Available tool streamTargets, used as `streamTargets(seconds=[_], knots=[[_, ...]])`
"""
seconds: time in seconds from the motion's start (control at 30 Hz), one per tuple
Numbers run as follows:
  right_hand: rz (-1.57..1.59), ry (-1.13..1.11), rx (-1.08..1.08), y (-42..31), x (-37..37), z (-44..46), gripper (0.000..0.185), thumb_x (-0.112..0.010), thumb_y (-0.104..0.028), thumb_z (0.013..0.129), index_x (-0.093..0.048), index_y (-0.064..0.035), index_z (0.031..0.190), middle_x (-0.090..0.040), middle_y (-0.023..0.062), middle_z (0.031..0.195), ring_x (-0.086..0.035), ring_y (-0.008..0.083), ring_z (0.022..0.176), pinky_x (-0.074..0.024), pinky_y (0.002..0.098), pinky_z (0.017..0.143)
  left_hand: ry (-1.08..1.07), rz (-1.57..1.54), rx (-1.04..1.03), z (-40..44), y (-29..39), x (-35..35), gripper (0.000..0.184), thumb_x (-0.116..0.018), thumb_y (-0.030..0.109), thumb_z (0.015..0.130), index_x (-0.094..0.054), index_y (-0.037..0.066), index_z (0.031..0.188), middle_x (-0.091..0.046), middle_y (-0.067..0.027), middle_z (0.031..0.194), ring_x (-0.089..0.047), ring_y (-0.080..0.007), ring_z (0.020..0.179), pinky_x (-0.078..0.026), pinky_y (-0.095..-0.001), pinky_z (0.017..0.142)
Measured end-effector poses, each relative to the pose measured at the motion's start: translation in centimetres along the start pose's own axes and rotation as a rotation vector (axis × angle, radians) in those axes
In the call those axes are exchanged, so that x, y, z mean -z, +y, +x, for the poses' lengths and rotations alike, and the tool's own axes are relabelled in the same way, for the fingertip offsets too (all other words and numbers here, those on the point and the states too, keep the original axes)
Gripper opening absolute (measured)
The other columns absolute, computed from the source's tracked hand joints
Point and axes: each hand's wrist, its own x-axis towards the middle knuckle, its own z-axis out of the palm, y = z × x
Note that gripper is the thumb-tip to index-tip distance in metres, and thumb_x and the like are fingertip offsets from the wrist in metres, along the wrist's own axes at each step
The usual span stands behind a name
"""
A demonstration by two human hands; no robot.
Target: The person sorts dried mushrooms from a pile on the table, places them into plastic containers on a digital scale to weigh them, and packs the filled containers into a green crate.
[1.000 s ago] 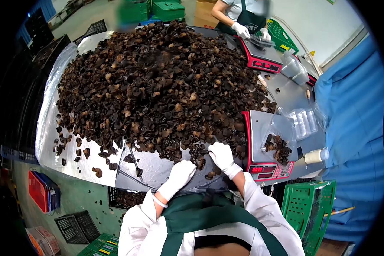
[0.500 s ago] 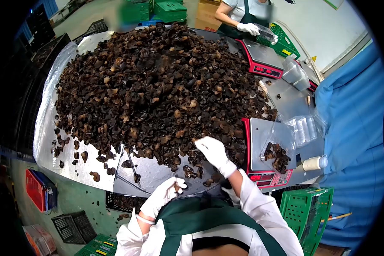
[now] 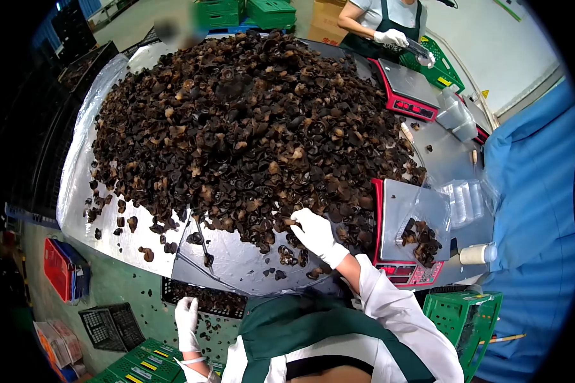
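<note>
A large heap of dark brown wood ear mushrooms (image 3: 236, 127) covers most of the metal table. My right hand (image 3: 317, 237), in a white glove, is at the heap's front edge, thumb and fingers pinched on a small brownish wood ear piece (image 3: 291, 222). Off the table's front edge, my left hand (image 3: 186, 319), also gloved, hangs low beside a black crate (image 3: 220, 305) with dark pieces inside. Its fingers look loosely apart, with nothing visible in them. Several loose pieces (image 3: 289, 256) lie on the table just before my right hand.
To the right, a red scale (image 3: 389, 223) bears a clear tray (image 3: 420, 239) of wood ears. Clear containers (image 3: 463, 201) and a white roll (image 3: 477, 254) lie beyond. Across the table a gloved co-worker (image 3: 389, 37) holds a container near another scale (image 3: 409, 89). Green crates (image 3: 460, 319) stand below.
My left hand has moved left and down from the table's front edge to beside the floor crate, its fingers loosened. My right hand stays at the heap. The view has shifted slightly.
</note>
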Motion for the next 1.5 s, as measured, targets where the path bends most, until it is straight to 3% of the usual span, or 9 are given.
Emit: streamTargets(seconds=[0.1, 0.2, 0.27, 0.33, 0.5, 0.7, 0.87, 1.0, 1.5], knots=[[0.232, 0.066, -0.331, -1.7, 1.9, -0.6, 0.018, -0.067, -0.016, 0.079, -0.061, -0.0110, 0.095, -0.063, 0.0055, 0.082, -0.063, 0.0207, 0.063, -0.0505, 0.0296, 0.058, 0.216, 0.319, -0.151, -0.3, 0.5, 0.5, 0.022, -0.065, 0.018, 0.083, -0.063, 0.004, 0.101, -0.059, -0.0158, 0.114, -0.055, -0.0317, 0.107, -0.045, -0.0400, 0.092], [0.211, 0.067, -0.010, -4.3, 0.0, -2.1, 0.019, -0.069, -0.018, 0.080, -0.064, -0.0104, 0.097, -0.065, 0.0046, 0.083, -0.064, 0.0182, 0.066, -0.0519, 0.0268, 0.061, 0.363, 0.141, -0.265, 1.1, 3.7, 1.2, 0.022, -0.062, 0.012, 0.085, -0.061, 0.003, 0.105, -0.058, -0.0161, 0.117, -0.053, -0.0316, 0.111, -0.042, -0.0392, 0.097], [0.797, -0.372, -0.171, -8.9, 1.4, -3.0, 0.031, -0.068, -0.025, 0.082, -0.063, -0.0101, 0.108, -0.065, 0.0082, 0.095, -0.065, 0.0213, 0.082, -0.0524, 0.0306, 0.073, 0.442, 0.128, -0.313, 2.6, 6.0, 1.5, 0.021, -0.061, 0.010, 0.085, -0.062, 0.004, 0.105, -0.060, -0.0153, 0.114, -0.054, -0.0314, 0.110, -0.042, -0.0390, 0.097], [0.394, -0.314, 0.135, -9.4, 1.3, -2.9, 0.040, -0.067, -0.033, 0.084, -0.060, -0.0101, 0.117, -0.062, 0.0099, 0.108, -0.060, 0.0238, 0.102, -0.0491, 0.0342, 0.088, 0.479, 0.149, -0.365, 3.8, 8.4, 2.0, 0.021, -0.061, 0.010, 0.085, -0.062, 0.004, 0.105, -0.060, -0.0143, 0.115, -0.054, -0.0306, 0.110, -0.041, -0.0387, 0.097], [0.047, 0.180, -0.085, 0.2, 4.0, 1.4, 0.059, -0.072, -0.029, 0.075, -0.053, -0.0101, 0.128, -0.049, 0.0145, 0.134, -0.045, 0.0316, 0.124, -0.0364, 0.0395, 0.105, 0.381, -0.051, -0.628, 4.8, 15.4, 1.3, 0.027, -0.065, 0.013, 0.083, -0.062, 0.004, 0.108, -0.062, -0.0139, 0.112, -0.058, -0.0292, 0.104, -0.044, -0.0374, 0.094], [-0.238, -0.067, -0.302, 6.9, 3.6, 1.9, 0.090, -0.081, -0.028, 0.064, -0.035, -0.0329, 0.142, -0.023, 0.0165, 0.151, -0.036, 0.0384, 0.129, -0.0447, 0.0416, 0.098, 0.132, -0.061, -1.027, 7.1, 24.5, -7.5, 0.040, -0.069, 0.016, 0.078, -0.060, 0.005, 0.116, -0.061, -0.0145, 0.115, -0.057, -0.0306, 0.106, -0.046, -0.0377, 0.092], [-0.125, 0.055, -0.122, 4.9, 2.4, -2.9, 0.034, -0.065, -0.010, 0.076, -0.064, -0.0172, 0.109, -0.056, 0.0098, 0.117, -0.058, 0.0289, 0.101, -0.0504, 0.0361, 0.084, 0.199, 0.239, -1.181, 9.7, 26.0, -13.3, 0.047, -0.065, 0.011, 0.072, -0.058, 0.007, 0.118, -0.058, -0.0109, 0.099, -0.055, -0.0272, 0.086, -0.043, -0.0374, 0.071], [-0.094, 0.002, 0.004, 2.1, 1.9, -8.0, 0.021, -0.062, -0.012, 0.080, -0.068, -0.0150, 0.099, -0.061, 0.0092, 0.109, -0.059, 0.0285, 0.095, -0.0512, 0.0353, 0.079, 0.083, 0.110, -1.097, 6.8, 24.9, -11.6, 0.038, -0.070, 0.014, 0.074, -0.061, 0.008, 0.110, -0.058, -0.0098, 0.095, -0.055, -0.0280, 0.084, -0.044, -0.0386, 0.072], [-0.234, -0.061, -0.203, 2.3, 2.6, -8.0, 0.055, -0.061, -0.046, 0.082, -0.054, -0.0199, 0.130, -0.040, 0.0163, 0.142, -0.033, 0.0412, 0.131, -0.0289, 0.0524, 0.104, -0.196, 0.010, -1.041, 2.9, 18.5, -10.7, 0.040, -0.071, 0.026, 0.079, -0.060, 0.004, 0.111, -0.056, -0.0135, 0.125, -0.054, -0.0329, 0.110, -0.045, -0.0404, 0.091]])
